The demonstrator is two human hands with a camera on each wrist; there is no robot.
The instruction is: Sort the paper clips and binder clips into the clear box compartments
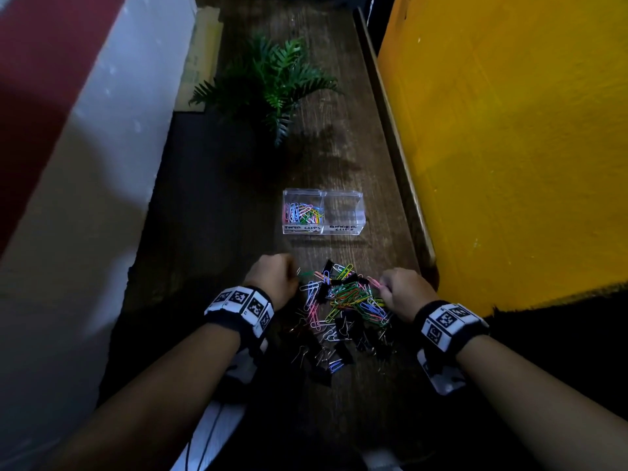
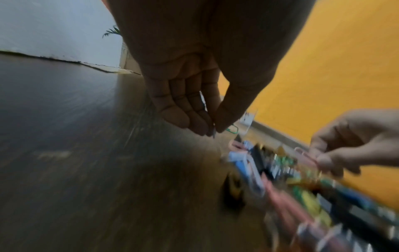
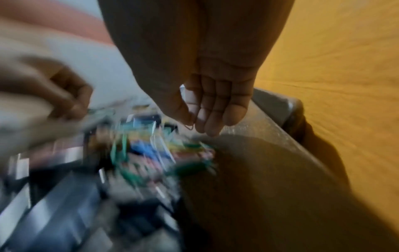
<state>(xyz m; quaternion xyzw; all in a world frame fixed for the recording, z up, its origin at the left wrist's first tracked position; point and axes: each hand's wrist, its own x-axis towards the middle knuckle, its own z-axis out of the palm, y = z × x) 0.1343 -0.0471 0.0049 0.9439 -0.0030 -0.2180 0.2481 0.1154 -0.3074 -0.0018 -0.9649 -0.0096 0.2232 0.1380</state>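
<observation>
A mixed pile (image 1: 343, 311) of coloured paper clips and black binder clips lies on the dark wooden table between my hands. My left hand (image 1: 272, 277) sits at the pile's left edge, thumb and fingers pinching a green paper clip (image 2: 232, 130). At the pile's right edge my right hand (image 1: 406, 292) pinches a pink paper clip (image 2: 306, 156) between thumb and fingertips. Beyond the pile stands the clear box (image 1: 323, 212). Its left compartment (image 1: 302, 214), labelled paper clips, holds several coloured clips. The right compartment (image 1: 345, 210), labelled binder clips, looks empty.
A green potted plant (image 1: 268, 83) stands further back on the table. A yellow wall (image 1: 509, 147) runs close along the right edge, with a raised wooden ledge (image 1: 397, 158). A white wall (image 1: 112, 130) borders the left.
</observation>
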